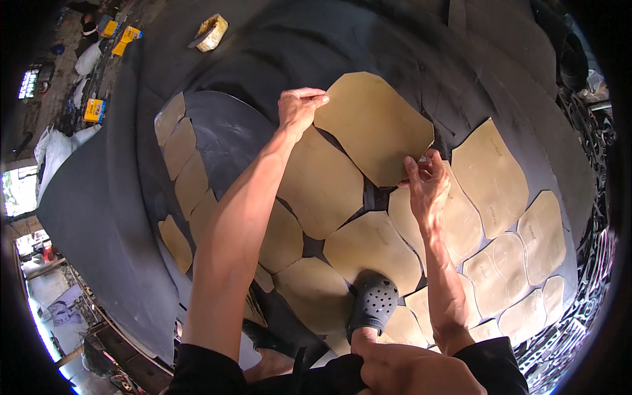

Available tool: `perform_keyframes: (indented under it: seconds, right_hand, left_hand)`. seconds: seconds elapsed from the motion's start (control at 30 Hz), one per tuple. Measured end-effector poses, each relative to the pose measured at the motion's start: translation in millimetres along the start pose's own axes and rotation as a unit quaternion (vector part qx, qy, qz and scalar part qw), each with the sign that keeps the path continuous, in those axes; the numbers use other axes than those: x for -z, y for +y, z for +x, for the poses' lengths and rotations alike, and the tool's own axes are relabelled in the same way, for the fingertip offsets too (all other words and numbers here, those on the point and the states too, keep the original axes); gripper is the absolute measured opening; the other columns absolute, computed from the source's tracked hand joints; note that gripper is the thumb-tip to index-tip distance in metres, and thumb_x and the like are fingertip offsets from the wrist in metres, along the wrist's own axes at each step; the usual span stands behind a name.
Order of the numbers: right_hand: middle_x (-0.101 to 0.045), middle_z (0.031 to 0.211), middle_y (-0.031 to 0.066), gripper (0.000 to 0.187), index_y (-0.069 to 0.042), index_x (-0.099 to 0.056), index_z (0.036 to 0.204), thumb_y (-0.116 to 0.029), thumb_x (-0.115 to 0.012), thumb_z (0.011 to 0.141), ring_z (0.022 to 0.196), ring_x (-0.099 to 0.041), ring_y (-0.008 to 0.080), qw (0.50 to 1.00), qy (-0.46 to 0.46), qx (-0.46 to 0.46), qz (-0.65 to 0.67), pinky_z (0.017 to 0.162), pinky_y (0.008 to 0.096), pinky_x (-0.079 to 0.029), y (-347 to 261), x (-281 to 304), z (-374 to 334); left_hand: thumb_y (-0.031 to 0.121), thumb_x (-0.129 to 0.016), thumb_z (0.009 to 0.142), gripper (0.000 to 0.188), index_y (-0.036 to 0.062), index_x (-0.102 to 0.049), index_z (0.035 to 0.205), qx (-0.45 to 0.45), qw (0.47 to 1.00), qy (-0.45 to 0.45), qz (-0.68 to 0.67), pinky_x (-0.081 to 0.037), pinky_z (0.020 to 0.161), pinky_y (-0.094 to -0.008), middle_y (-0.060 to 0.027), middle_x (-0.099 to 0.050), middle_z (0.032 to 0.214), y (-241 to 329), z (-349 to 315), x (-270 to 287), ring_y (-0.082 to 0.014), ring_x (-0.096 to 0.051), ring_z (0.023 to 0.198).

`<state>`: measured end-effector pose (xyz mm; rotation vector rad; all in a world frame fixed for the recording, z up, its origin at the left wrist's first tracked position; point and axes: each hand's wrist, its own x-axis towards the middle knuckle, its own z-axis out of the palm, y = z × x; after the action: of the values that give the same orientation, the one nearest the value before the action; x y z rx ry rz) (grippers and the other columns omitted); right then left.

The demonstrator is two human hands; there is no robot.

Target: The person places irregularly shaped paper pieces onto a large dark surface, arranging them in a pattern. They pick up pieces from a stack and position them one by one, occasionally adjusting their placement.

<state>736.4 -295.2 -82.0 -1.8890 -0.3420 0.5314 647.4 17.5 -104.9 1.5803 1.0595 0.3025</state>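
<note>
Near the upper middle of the frame, a large tan panel (375, 128) with many-sided, partly rounded edges is held over a dark grey sheet (92, 178). The left hand (301, 108) pinches its upper left edge, fingers closed together on the rim. The right hand (429, 187) is at the panel's lower right edge, thumb and bent fingers touching it; whether they are gripping cannot be told. Below and to both sides, similar tan pieces (321, 187) lie flat, close together, with narrow dark gaps between some. At lower centre, a foot in a grey clog (376, 303) with round holes stands among them. A cream-coloured container (212, 33) sits at upper left; yellow boxes (95, 110) lie beyond, toward the left edge.
</note>
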Motion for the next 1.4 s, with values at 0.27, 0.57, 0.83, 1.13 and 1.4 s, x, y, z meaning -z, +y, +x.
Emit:
perform_keyframes:
  seconds: [0.27, 0.57, 0.83, 1.13, 1.4]
  right_hand:
    - [-0.074, 0.085, 0.013, 0.028, 0.002, -0.059, 0.115, -0.017, -0.077, 0.103, 0.07, -0.076, 0.0171, 0.999, 0.014, -0.035, -0.033, 0.061, 0.0307, -0.066, 3, -5, 1]
    - [-0.071, 0.103, 0.0177, 0.047, -0.004, -0.055, 0.128, -0.017, -0.084, 0.093, 0.085, -0.076, 0.0372, 0.956, 0.067, 0.012, -0.286, 0.074, 0.0493, -0.058, -33, 1, 3]
    - [-0.026, 0.181, 0.0165, 0.075, -0.011, -0.035, 0.172, -0.043, -0.061, 0.109, 0.168, -0.019, 0.0381, 0.835, -0.01, 0.254, -0.488, 0.136, 0.0572, -0.016, -16, -43, 19]
    - [-0.05, 0.165, 0.0201, 0.062, -0.004, -0.046, 0.163, -0.038, -0.057, 0.112, 0.155, -0.043, 0.0356, 0.831, -0.103, 0.283, -0.467, 0.131, 0.0512, -0.03, 11, -36, -15]
    - [-0.067, 0.152, 0.0075, 0.066, -0.016, -0.043, 0.168, -0.04, -0.063, 0.11, 0.129, -0.063, 0.0247, 0.814, -0.202, 0.404, -0.364, 0.102, 0.0378, -0.054, -7, -72, -109]
  left_hand:
    - [0.013, -0.087, 0.092, 0.021, 0.0022, -0.085, 0.11, -0.031, 0.998, 0.011, 0.05, -0.061, 0.087, -0.0316, -0.0092, -0.084, 0.104, -11, 5, -9, -0.0168, -0.076, 0.092]
    - [0.002, -0.082, 0.089, 0.032, 0.0062, -0.076, 0.12, -0.228, 0.909, 0.19, 0.292, -0.052, 0.096, -0.047, -0.013, -0.064, 0.112, -11, -10, -34, -0.0307, -0.063, 0.11]
    - [0.006, -0.077, 0.091, 0.04, 0.0125, -0.072, 0.13, -0.262, 0.899, 0.27, 0.224, -0.045, 0.113, -0.0514, -0.0156, -0.062, 0.135, -35, -143, -16, -0.0373, -0.054, 0.132]
    - [0.04, -0.088, 0.089, 0.092, -0.007, -0.045, 0.156, 0.4, 0.822, 0.385, 0.126, -0.037, 0.124, -0.0559, -0.0323, -0.052, 0.155, -153, -337, 111, -0.0458, -0.043, 0.151]
    - [-0.004, -0.085, 0.085, 0.06, -0.0065, -0.06, 0.14, 0.188, 0.903, 0.386, -0.012, -0.055, 0.104, -0.0406, -0.0185, -0.068, 0.134, -96, -347, 123, -0.0301, -0.068, 0.117]
